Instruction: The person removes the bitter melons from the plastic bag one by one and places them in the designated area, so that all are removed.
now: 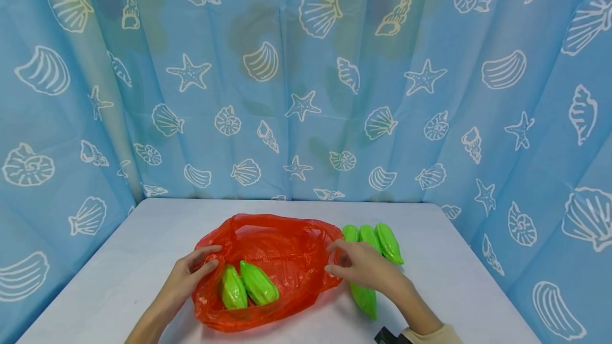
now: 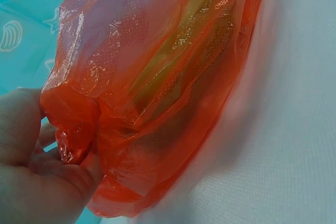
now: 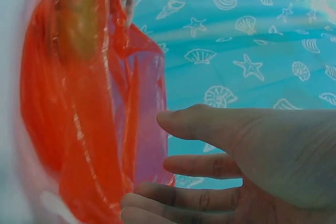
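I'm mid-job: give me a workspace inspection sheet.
Surface: white table, no spill seen.
Job's things: red plastic bag, mouth open, two green ridged fruits inside; at least four loose fruits to its right, some partly hidden.
Clutter: nothing seen; black device by the right sleeve.
Left hand: pinches the bag's left rim.
Right hand: fingers apart at the bag's right rim; contact unclear.
Cables: nothing seen.
Surroundings: blue curtain printed with white shells and starfish.

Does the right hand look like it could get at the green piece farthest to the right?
Probably yes. The right hand is close by, seemingly gripping nothing, and the rightmost green piece lies uncovered. The red bag sits off to the left, out of the way.
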The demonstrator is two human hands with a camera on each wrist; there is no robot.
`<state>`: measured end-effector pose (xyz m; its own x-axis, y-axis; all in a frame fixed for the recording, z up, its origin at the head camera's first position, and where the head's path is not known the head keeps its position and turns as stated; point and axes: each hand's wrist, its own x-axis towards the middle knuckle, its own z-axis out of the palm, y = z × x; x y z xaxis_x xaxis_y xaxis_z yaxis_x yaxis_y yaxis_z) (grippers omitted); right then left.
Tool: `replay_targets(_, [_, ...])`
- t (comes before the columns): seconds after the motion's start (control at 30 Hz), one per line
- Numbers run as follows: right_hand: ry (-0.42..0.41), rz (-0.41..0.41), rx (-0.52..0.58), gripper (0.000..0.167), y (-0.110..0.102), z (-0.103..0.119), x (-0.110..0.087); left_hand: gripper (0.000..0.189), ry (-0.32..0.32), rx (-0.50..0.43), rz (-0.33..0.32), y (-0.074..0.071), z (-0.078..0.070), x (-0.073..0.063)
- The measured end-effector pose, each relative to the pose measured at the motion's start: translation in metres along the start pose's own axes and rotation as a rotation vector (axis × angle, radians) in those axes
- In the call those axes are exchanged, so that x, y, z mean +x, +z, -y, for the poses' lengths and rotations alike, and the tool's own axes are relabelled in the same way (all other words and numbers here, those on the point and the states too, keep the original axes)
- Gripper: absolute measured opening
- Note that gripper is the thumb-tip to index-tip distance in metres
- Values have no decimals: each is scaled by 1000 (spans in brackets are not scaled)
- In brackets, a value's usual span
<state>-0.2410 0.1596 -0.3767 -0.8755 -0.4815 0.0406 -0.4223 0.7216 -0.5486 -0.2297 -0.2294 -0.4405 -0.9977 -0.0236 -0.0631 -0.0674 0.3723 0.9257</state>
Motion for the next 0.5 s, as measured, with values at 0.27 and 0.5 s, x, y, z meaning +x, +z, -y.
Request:
replay_targets(0.27, [4,3,44,41,-3,16,10,52,-7,-10,15,0,1,1])
replay_targets(0.5, [40,7,93,46,-3,31,18,51,-8,-19,21,-2,1,1])
